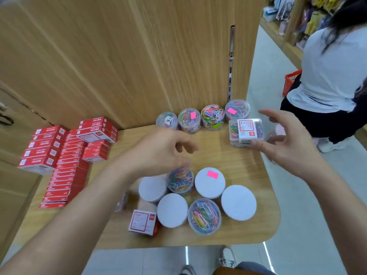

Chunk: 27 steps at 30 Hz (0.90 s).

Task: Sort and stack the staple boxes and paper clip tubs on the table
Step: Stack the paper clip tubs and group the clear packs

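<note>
Square clear plastic box with a white-and-red label (246,132): sitting at the far right of the light wooden table (228,161), just in front of the back row.
Right hand (286,141): spreading its fingers wide around that box, index arching over the top and thumb lying at the near lower corner. It is not closing on it, and whether the thumb is touching cannot be told.
Left hand (164,149): hovering with fingers loosely curled and gripping nothing, above a round clear tub of coloured paper clips (180,180). The fingertips are blurring.
Near cluster: six round tubs crowding together, four showing white round faces (238,202) and two showing clips.
Back row: four round clear tubs (212,117) lining up against the wooden panel.
Red cardboard staple boxes (65,155): standing in stacks at the left, with one small red-and-white box (143,222) lying alone near the front edge.
Handling: the tubs are probably light, rigid and smooth, so likely slippery, with clips shifting inside. Gripping across the side wall, thumb opposite fingers and keeping level, looks safest. The square box is best taken by two opposite flat faces.
</note>
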{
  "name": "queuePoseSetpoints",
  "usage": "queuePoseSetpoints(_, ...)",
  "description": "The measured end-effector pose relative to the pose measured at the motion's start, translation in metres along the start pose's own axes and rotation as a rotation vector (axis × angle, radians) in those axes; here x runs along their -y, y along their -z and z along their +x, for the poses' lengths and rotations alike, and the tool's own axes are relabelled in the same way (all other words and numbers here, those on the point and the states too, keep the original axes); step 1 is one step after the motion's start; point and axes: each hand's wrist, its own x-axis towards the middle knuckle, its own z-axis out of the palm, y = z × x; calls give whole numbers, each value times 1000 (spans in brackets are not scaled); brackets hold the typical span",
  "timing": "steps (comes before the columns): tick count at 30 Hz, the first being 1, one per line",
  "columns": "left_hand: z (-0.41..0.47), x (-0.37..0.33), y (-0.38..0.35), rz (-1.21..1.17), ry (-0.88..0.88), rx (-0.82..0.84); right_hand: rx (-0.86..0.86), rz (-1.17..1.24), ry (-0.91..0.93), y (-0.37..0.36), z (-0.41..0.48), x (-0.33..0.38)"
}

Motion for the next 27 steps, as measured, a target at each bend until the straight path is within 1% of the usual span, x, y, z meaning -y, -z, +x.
queuePoseSetpoints(1,-10,3,2,104,24,85,-4,-25,11,0,-1,2)
queuePoseSetpoints(3,-22,8,-4,261,24,172,9,-105,42,-3,-2,7)
queuePoseSetpoints(6,-22,10,-15,417,1,242,-19,-202,58,-10,-6,15)
queuePoseSetpoints(8,-20,9,-18,451,-9,235,-20,-200,40,-14,-7,18)
queuePoseSetpoints(9,-19,9,-18,439,-18,201,-4,-143,0,-14,-5,19)
queuePoseSetpoints(11,-20,5,-15,405,-52,114,34,59,-137,-13,1,20)
queuePoseSetpoints(13,-21,4,-2,338,-67,21,52,176,-233,-12,8,21)
queuePoseSetpoints(16,-4,1,23,117,-100,-166,74,322,-302,-8,18,27)
queuePoseSetpoints(18,23,-10,30,-9,-133,-309,77,377,-329,-4,27,31)
queuePoseSetpoints(19,40,-19,29,-42,-143,-352,87,400,-345,-1,33,32)
queuePoseSetpoints(23,100,-48,0,-149,-114,-420,141,410,-388,2,50,34)
queuePoseSetpoints(27,126,-50,-30,-180,-121,-505,217,440,-367,4,57,29)
